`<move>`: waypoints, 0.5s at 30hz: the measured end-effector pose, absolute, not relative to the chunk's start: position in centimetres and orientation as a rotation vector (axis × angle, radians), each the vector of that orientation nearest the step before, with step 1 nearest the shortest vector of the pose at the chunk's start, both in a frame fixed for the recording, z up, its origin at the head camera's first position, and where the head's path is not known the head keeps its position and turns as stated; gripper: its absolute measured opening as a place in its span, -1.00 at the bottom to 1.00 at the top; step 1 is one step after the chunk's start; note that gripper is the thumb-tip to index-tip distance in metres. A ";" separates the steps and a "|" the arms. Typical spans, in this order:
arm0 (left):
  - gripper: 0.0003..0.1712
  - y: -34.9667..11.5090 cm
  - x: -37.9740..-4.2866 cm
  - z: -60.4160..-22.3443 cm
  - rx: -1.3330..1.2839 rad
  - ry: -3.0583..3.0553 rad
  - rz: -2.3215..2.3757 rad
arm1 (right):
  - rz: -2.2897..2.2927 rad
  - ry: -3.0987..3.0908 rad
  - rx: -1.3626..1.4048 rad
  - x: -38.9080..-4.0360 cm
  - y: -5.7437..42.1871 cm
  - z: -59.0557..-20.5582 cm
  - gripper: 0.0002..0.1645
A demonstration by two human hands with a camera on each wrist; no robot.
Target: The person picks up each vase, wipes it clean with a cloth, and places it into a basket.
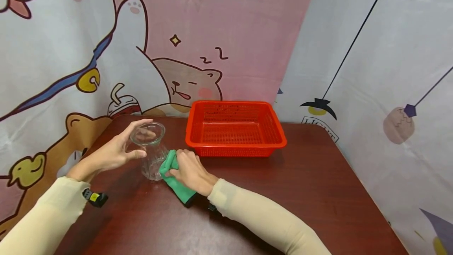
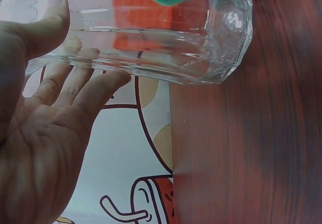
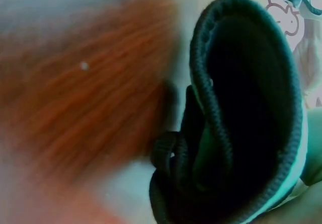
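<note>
A clear faceted glass jar (image 1: 153, 162) stands near the left of the table, its round rim facing up. My left hand (image 1: 116, 148) holds it near the rim; the left wrist view shows the thumb (image 2: 54, 22) on one side and the fingers (image 2: 100, 90) along the other. Bunched in my right hand (image 1: 191, 170) is a green cloth (image 1: 182, 188) with a dark edge, right at the jar's lower side. Folds of this cloth (image 3: 246, 108) fill much of the right wrist view and hide the right fingers there.
Behind the hands, a red plastic basket (image 1: 231, 150) with perforated walls sits toward the back of the dark reddish-brown table (image 1: 301, 192). A printed cartoon curtain (image 1: 247, 42) closes off the back and both sides.
</note>
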State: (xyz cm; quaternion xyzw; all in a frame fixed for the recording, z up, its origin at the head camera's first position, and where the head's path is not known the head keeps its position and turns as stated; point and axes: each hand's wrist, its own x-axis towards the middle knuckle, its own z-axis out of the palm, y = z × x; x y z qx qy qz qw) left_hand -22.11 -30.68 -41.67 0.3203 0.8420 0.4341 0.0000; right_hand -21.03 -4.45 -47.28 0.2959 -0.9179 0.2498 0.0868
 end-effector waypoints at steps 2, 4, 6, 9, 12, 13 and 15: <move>0.05 -30.7 -21.9 -41.6 0.989 2.681 1.337 | 0.757 -2.716 0.870 -21.0 -4.5 -47.1 -0.50; 0.04 -30.7 -21.7 -41.5 0.967 2.710 1.308 | 0.779 -2.694 0.857 -20.9 -4.7 -46.8 -0.50; 0.02 -30.7 -21.6 -41.4 0.957 2.725 1.292 | 0.795 -2.668 0.846 -20.9 -4.8 -46.5 -0.50; 0.01 -30.6 -21.4 -41.3 0.953 2.727 1.290 | 0.832 -2.621 0.841 -20.8 -5.0 -46.0 -0.51; 0.01 -30.6 -21.4 -41.3 0.971 2.723 1.298 | 0.877 -2.577 0.837 -20.8 -5.1 -45.5 -0.52; 0.01 -30.5 -21.4 -41.3 0.976 2.727 1.294 | 0.889 -2.564 0.832 -20.8 -5.1 -45.3 -0.51; 0.01 -30.5 -21.4 -41.3 0.980 2.727 1.293 | 0.915 -2.542 0.822 -20.8 -5.2 -44.9 -0.48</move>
